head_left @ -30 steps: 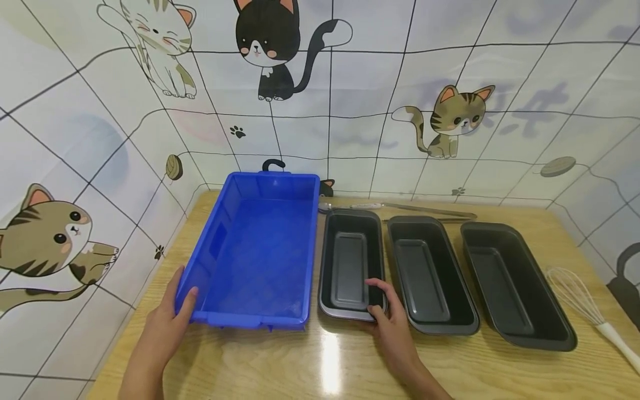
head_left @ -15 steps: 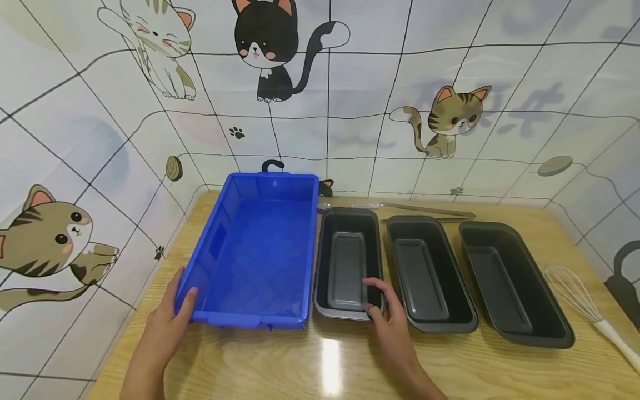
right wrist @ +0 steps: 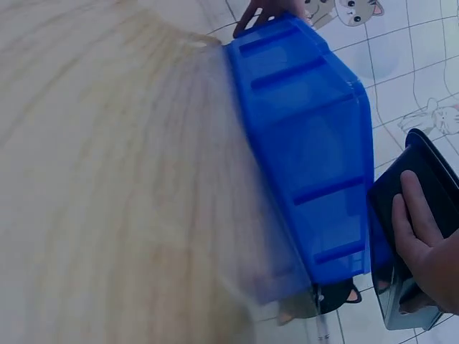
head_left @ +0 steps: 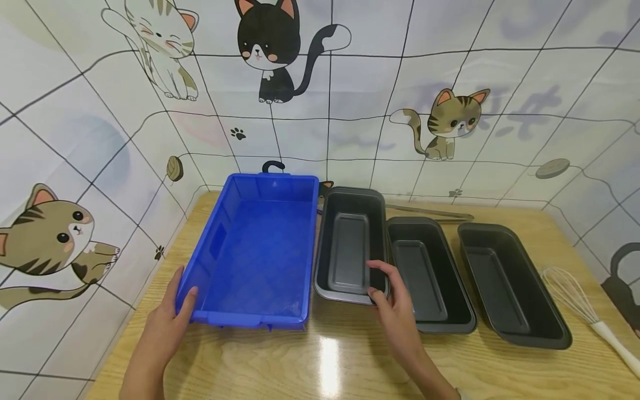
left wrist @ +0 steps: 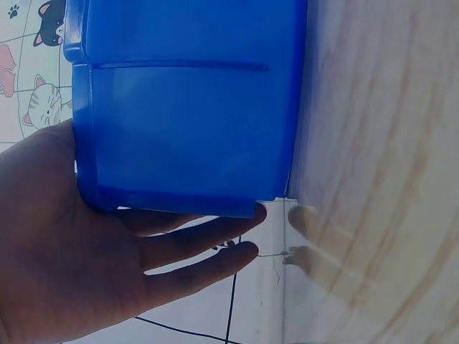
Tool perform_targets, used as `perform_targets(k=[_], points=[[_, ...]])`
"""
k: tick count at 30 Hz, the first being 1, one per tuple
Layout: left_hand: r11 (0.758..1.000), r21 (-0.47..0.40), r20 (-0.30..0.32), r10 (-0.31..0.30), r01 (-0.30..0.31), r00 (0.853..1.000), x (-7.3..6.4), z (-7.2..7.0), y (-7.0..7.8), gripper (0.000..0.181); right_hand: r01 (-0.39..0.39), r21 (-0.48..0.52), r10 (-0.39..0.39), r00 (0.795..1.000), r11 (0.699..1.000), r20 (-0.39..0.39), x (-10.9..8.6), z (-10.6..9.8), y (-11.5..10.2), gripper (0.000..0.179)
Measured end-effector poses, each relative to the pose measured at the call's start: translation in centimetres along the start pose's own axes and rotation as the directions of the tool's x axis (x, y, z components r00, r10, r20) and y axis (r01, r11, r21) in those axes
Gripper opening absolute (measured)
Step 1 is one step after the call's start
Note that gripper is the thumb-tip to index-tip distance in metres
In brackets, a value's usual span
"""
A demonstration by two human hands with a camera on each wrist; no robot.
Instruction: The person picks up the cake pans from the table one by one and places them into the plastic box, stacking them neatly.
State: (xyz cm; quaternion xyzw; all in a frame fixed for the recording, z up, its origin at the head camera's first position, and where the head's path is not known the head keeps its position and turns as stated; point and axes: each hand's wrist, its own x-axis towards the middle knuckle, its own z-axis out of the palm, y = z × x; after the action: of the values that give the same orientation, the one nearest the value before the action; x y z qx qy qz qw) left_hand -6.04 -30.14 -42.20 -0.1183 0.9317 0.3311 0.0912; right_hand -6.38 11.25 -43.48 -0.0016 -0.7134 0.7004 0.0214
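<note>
- The right hand [head_left: 397,311] pinches the near right corner of the first pan [head_left: 350,250], thumb on the rim side facing the person, a finger inside.
- The left hand [head_left: 167,319] grasps the near left corner of the bin [head_left: 260,255], thumb over the rim, the other fingers along the outer wall.
- The first pan is held up off the table [head_left: 260,366], just right of the bin.
- The blue bin rests on the table.
- The middle pan [head_left: 422,289] sits just right of the first pan; the end pan [head_left: 502,283] is beyond it, both dark, upright and on the table.
- The whisk [head_left: 603,331] lies right of the end pan, white handle toward the person.
- A thin metal tool [head_left: 430,211] lies behind the pans, partly hidden.
- The wall [head_left: 360,94] behind bears cat drawings.
</note>
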Motion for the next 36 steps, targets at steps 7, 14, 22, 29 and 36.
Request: perform_targets(k=[7,14,22,29,36], points=[[0.997,0.069,-0.014,-0.012,0.013,1.0,-0.3,-0.2,0.3,0.079,0.007,0.021,-0.007,1.0,1.0,0.015,0.7,1.0,-1.6,0.051],[0.99,0.138,-0.02,-0.024,0.026,1.0,-0.3,-0.2,0.6,0.087,-0.011,0.13,-0.004,0.993,0.991,0.116,1.9,4.2,-3.5,0.05],[0.986,0.163,-0.009,-0.04,0.041,0.999,-0.1,-0.2,0.7,0.103,-0.004,0.184,-0.043,0.967,0.983,0.253,3.3,8.6,-4.2,0.05],[0.991,0.127,-0.011,-0.053,0.054,0.999,-0.2,0.0,0.6,0.102,-0.036,0.231,-0.042,0.945,0.972,0.325,3.9,10.4,-3.8,0.052],[0.992,0.109,-0.009,-0.064,0.065,0.998,-0.1,0.3,0.5,0.101,-0.084,0.291,-0.035,0.923,0.953,0.382,4.9,12.2,-3.7,0.051]])
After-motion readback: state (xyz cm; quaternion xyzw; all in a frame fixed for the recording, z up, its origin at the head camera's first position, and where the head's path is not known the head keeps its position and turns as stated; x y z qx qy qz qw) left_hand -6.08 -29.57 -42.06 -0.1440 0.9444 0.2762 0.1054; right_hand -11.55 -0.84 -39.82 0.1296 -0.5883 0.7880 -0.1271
